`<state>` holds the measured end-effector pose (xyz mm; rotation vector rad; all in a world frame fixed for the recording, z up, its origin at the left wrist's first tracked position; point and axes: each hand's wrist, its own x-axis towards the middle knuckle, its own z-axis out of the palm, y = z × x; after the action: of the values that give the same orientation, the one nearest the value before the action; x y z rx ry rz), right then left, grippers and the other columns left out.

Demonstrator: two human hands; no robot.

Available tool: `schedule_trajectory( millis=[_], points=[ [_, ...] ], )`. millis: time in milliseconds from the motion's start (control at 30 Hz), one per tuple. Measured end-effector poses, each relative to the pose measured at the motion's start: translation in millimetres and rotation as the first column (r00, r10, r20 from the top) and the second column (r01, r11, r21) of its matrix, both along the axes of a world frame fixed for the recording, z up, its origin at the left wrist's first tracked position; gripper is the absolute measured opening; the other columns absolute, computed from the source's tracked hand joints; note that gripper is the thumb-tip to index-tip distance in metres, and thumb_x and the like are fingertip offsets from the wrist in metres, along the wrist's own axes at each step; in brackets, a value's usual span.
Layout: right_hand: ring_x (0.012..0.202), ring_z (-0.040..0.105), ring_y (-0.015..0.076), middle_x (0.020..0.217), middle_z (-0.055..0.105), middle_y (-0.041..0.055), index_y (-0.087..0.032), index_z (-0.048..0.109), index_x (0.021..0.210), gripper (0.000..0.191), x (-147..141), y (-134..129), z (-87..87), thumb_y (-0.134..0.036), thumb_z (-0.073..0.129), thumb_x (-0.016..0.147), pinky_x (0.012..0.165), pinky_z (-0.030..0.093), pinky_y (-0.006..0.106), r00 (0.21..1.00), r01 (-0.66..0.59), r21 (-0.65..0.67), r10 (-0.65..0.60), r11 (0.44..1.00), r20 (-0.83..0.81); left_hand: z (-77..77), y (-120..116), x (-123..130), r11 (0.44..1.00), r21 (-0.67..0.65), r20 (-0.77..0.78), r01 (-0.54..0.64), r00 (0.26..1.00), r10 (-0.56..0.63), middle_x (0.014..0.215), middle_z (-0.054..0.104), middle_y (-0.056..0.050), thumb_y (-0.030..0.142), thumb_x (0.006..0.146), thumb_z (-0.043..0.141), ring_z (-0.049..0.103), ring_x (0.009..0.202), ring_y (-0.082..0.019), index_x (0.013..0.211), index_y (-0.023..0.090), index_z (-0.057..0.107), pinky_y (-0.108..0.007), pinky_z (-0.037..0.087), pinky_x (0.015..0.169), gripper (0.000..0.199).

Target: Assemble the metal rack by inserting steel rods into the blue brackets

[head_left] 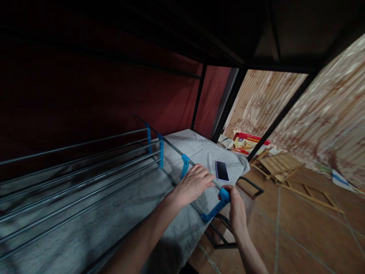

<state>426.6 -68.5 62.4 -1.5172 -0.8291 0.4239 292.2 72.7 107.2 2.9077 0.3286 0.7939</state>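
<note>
A grey metal rod runs across a rack frame lying on the grey blanket. My left hand is closed over this rod, palm down, between two blue plastic brackets. My right hand grips the near blue plastic bracket at the rod's front end, with the thumb and fingers around its top. Just beyond my left hand another blue bracket sits on the rod. Farther back, a blue bracket joins long parallel rods that stretch to the left.
A phone lies on the blanket. Dark metal posts and a low dark overhead surface enclose the bed. On the tiled floor are a wooden slatted piece, a red and yellow box and a black metal loop by the bed.
</note>
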Motion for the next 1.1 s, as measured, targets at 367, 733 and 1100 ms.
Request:
schedule_trajectory(
  millis=[367,733,1100],
  points=[
    [0.043,0.039,0.0126,0.047,0.047,-0.0054,-0.023,0.055,0.078,0.052,-16,22,-1.1,-0.069,0.038,0.095,0.046,0.032,0.024,0.976,0.060,0.063,-0.045,0.996,-0.212,-7.6,7,6,0.999,0.003,-0.012,0.035,0.999,-0.035,0.093,0.060,-0.003,0.036,0.102,0.050,0.052,0.092,-0.019,0.095,0.020,0.065,-0.036,0.038,0.089,0.023],
    [0.043,0.036,0.0114,0.047,0.044,-0.0079,-0.023,0.053,0.080,0.047,-19,25,-8.9,-0.066,0.041,0.095,0.045,0.028,0.024,0.948,0.096,0.131,-0.050,0.987,-0.315,-14.2,10,7,0.998,0.055,0.033,0.037,0.999,-0.039,0.092,0.063,-0.002,0.039,0.102,0.050,0.056,0.095,-0.020,0.096,0.021,0.065,-0.037,0.041,0.094,0.024],
    [0.099,0.061,0.0234,0.108,0.067,0.0074,-0.021,0.064,0.110,0.043,-11,10,-8.0,-0.055,0.040,0.100,0.090,0.047,0.038,0.978,0.160,0.220,-0.184,0.962,0.095,-54.7,-49,-69,0.942,-0.040,0.168,-0.333,0.927,0.335,0.151,0.057,-0.009,0.020,0.099,0.054,0.048,0.145,-0.023,0.147,0.027,0.050,-0.045,0.045,0.121,0.049]
  ],
)
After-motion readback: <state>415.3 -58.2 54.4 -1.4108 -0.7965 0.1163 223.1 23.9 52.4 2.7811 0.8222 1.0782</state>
